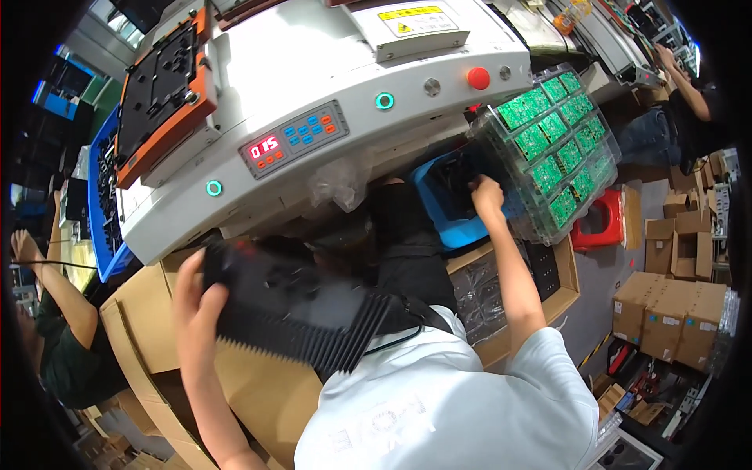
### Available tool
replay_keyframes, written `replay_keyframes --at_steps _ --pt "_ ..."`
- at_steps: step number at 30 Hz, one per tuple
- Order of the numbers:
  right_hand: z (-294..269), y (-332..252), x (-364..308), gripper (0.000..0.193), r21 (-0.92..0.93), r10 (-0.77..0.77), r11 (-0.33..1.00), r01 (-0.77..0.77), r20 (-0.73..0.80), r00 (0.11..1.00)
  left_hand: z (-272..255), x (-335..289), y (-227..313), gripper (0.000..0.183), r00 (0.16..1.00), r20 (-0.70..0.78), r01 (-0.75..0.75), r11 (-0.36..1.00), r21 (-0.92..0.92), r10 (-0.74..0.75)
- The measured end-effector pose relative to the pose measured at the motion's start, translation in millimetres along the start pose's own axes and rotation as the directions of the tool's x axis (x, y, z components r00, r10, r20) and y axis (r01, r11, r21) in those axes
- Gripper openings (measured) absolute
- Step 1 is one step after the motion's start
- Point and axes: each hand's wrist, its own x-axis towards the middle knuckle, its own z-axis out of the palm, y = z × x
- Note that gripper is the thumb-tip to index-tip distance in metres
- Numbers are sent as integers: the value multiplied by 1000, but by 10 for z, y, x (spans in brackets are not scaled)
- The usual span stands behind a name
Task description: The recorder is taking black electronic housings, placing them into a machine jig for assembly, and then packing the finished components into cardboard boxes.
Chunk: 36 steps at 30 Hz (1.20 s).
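Observation:
My left hand [197, 301] grips one end of a black finned heat-sink housing [286, 301], held tilted in front of my body and slightly blurred. Its row of fins runs along the lower edge and the right end. Over a blue plastic bin [429, 196], my right hand [487, 196] reaches in with curled fingers. Dark parts [454, 176] lie inside that bin. Whatever the right fingertips may hold is too hidden to make out.
Ahead stands a white machine [290, 70] with a control panel [294, 139] and a red button [478, 77]. Stacked clear trays of green circuit boards [552, 149] rise beside the bin. An open carton [568, 274] sits below. Other people's arms [63, 290] show at both sides.

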Motion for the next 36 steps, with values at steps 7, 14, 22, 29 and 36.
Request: replay_keyframes --at_steps 7,14,22,29,36 --pt "-1393 -1254 -1491 17 721 -489 534 442 -163 857 606 595 -405 43 939 343 -37 992 118 -6" --pt "-1054 -1793 -2107 19 458 -748 450 766 -275 604 583 539 -436 40 936 338 49 986 158 -100" --pt "-990 -1738 -2139 13 329 -764 507 797 -256 592 531 557 -501 39 956 292 -66 969 239 -7" --pt "-962 -1677 -2142 16 386 -768 466 796 -270 581 629 506 -451 42 933 350 -17 965 260 -78" --pt "-917 -1532 -2182 16 391 -749 477 787 -287 597 688 504 -598 46 932 351 0 971 239 -87"
